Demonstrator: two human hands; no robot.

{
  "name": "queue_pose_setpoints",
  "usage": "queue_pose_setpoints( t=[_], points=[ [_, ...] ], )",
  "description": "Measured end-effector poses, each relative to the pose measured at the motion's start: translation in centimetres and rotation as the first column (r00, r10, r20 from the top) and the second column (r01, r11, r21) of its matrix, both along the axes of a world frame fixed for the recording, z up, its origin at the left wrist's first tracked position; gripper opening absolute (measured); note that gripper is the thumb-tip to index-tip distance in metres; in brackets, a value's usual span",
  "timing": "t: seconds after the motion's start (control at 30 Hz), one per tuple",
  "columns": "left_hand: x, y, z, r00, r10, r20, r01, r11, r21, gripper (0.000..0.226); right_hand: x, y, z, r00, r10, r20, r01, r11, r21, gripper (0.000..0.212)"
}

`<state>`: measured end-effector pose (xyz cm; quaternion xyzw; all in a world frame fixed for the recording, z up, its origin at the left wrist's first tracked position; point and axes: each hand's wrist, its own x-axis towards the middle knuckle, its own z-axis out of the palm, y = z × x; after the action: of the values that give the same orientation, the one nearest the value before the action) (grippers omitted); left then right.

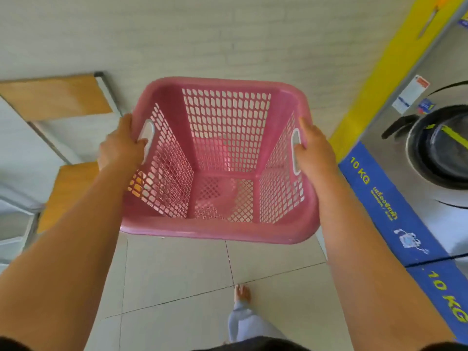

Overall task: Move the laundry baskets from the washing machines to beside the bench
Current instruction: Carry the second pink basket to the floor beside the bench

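Observation:
A pink plastic laundry basket point(217, 231) with mesh walls is held in the air in front of me, empty inside. My left hand point(121, 148) grips its left handle slot, fingers curled through the opening. My right hand point(315, 148) grips the right handle slot the same way. A wooden bench point(55, 97) with a metal frame stands at the left, partly behind the basket's left side. A front-loading washing machine point(438, 148) with a round door and a blue "10 KG" band stands at the right.
A pale brick-pattern wall point(228, 34) lies ahead. Light floor tiles point(177, 269) spread below the basket. My bare foot point(241, 293) and trouser leg show at the bottom. A yellow strip point(379, 72) borders the machines.

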<state>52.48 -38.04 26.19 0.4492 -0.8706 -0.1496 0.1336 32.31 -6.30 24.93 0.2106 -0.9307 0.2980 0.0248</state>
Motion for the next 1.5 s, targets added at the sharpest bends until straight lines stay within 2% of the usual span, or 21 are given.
queue_pose_setpoints(
  t=[0.2,0.47,0.77,1.03,1.5],
  points=[
    [-0.7,-4.5,-0.4,0.99,0.107,-0.087,-0.108,0.994,-0.01,0.058,-3.2,-7.7,-0.5,0.996,0.086,-0.008,-0.086,0.995,-0.046,0.063],
    [-2.5,-10.0,-2.4,0.975,0.189,-0.114,-0.188,0.982,0.024,0.059,-6.6,-15.9,-2.9,0.988,0.152,0.015,-0.151,0.987,-0.055,0.061],
    [-4.7,-17.2,-9.5,0.971,0.221,-0.086,-0.208,0.968,0.141,0.058,-9.3,-23.2,-8.4,0.987,0.159,0.038,-0.16,0.987,0.017,0.061],
    [-6.9,-20.5,-16.9,0.964,0.267,-0.008,-0.259,0.941,0.218,0.06,-11.9,-27.0,-16.5,0.984,0.16,0.075,-0.166,0.983,0.081,0.057],
    [-12.4,-23.5,-34.2,0.952,0.253,0.171,-0.294,0.913,0.284,0.062,-16.8,-30.2,-34.6,0.961,0.11,0.254,-0.158,0.971,0.177,0.056]
  ],
)
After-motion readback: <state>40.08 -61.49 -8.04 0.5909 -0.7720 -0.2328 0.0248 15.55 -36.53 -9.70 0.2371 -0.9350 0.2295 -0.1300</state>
